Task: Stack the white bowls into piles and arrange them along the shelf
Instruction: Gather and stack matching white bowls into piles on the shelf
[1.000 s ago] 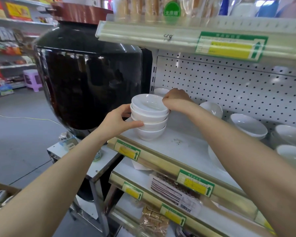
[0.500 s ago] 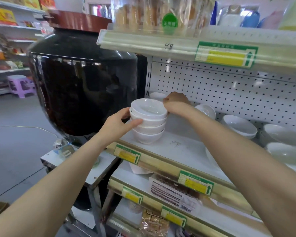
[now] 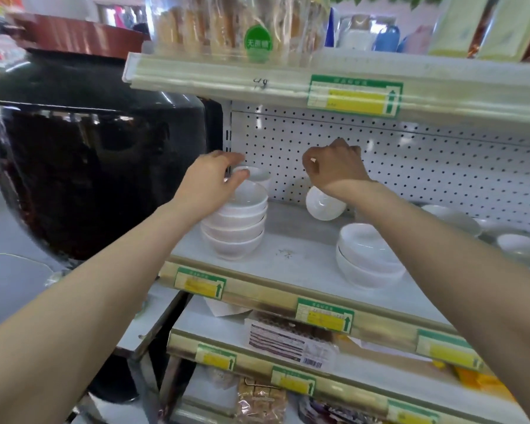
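Observation:
A stack of several white bowls (image 3: 234, 232) stands at the left end of the shelf (image 3: 291, 264). Right behind it sits a single white bowl (image 3: 256, 173). My left hand (image 3: 210, 182) is at that bowl's left rim, fingers over it and thumb in front, just above the stack's top bowl. My right hand (image 3: 334, 168) hovers in front of the pegboard with loosely bent fingers and nothing in it. Below its wrist a tilted bowl (image 3: 322, 208) leans at the back. A pile of two bowls (image 3: 366, 258) stands under my right forearm.
More white bowls (image 3: 453, 215) lie along the shelf to the right. A large black jar (image 3: 98, 160) stands close against the shelf's left end. The upper shelf edge (image 3: 257, 78) hangs low overhead. Packaged goods fill the lower shelves.
My left hand left the side of the stack and rose to the bowl behind it. My right hand let go of that back bowl and moved up and to the right.

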`<state>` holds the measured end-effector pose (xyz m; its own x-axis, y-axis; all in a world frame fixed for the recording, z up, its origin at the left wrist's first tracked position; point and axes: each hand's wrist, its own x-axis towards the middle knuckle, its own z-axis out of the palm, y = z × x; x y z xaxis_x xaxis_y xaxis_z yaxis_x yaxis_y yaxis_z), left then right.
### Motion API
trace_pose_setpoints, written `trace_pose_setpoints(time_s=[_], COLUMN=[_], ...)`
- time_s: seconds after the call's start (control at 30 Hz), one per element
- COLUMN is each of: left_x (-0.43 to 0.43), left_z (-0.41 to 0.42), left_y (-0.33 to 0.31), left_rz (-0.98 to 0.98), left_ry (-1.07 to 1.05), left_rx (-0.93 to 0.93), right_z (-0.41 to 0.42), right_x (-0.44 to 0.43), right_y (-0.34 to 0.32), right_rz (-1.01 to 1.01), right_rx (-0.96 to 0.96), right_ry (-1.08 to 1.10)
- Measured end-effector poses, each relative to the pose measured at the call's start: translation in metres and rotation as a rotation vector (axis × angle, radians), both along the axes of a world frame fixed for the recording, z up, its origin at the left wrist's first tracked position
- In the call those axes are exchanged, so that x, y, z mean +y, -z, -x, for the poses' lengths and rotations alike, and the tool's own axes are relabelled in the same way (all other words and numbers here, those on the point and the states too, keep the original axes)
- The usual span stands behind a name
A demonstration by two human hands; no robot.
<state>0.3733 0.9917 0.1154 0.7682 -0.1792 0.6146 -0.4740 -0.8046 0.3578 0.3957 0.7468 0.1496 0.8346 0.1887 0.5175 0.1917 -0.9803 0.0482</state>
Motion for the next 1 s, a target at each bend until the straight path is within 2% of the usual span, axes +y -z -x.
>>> trace_pose_setpoints(time_s=[0.2,0.37,0.53,0.73,1.0], left_x=[-0.069,-0.122,-0.170,-0.210,-0.249], left_z=[-0.014,-0.023,-0.041,-0.057,-0.093], left_y=[-0.004,0.003,0.014,0.029,0.045], left_rz=[-0.084,-0.086,-0.193,-0.184,-0.252], left_ry=[0.114,0.171,0.167,0.208,0.282], left_rx=[-0.028,-0.001,0.159,0.341,0.449], right_z=[0.015,0.018,0.012,-0.017,-0.058], right_x=[-0.061,-0.112,-0.158,-0.203,-0.240], right_y=[-0.001,-0.001,0.009,0.032,0.049], right_rz=[-0.015,-0.029,-0.048,-0.055,-0.019], right_rx=[-0.017,0.054,0.142,0.258,0.462], right_ry=[0.074,0.146,0.209,0.297,0.365])
